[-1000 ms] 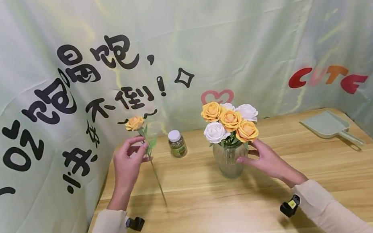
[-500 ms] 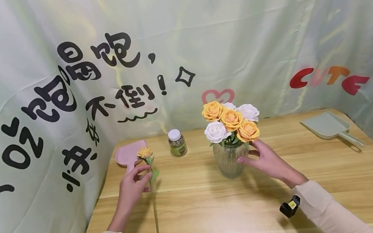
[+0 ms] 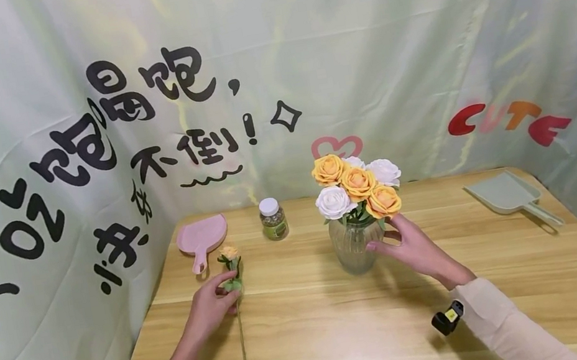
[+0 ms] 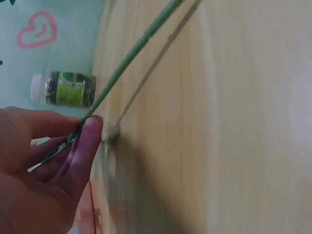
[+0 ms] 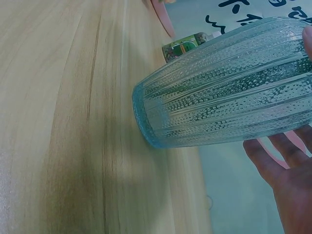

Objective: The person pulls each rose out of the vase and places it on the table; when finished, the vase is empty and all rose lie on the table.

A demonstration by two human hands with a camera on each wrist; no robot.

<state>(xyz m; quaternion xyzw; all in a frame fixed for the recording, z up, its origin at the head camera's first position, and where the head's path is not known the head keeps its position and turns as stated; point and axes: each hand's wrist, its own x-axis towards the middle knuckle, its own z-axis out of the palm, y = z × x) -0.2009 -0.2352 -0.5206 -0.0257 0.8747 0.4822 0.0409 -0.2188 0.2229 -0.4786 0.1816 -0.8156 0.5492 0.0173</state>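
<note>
An orange rose (image 3: 229, 253) on a long thin stem is pinched by my left hand (image 3: 212, 305) at the left of the wooden table. In the left wrist view the green stem (image 4: 127, 59) passes between thumb and finger, and its shadow falls apart from it on the wood. My right hand (image 3: 417, 249) holds the right side of a ribbed clear glass vase (image 3: 355, 252), thumb in front and fingers partly hidden behind. The vase (image 5: 219, 92) stands upright on the table. Orange roses (image 3: 359, 184) and white roses (image 3: 335, 202) fill its mouth.
Between the loose rose and the vase, farther back, stands a small jar (image 3: 275, 225) with a white lid. A pink dustpan (image 3: 201, 234) lies at the back left, a pale green dustpan (image 3: 503, 194) at the back right. Printed curtains (image 3: 389, 63) border the table (image 3: 314, 339).
My left hand has brought the orange rose down and towards me, from upright before the curtain to low over the table. The pink dustpan has come into sight. My right hand stays at the vase.
</note>
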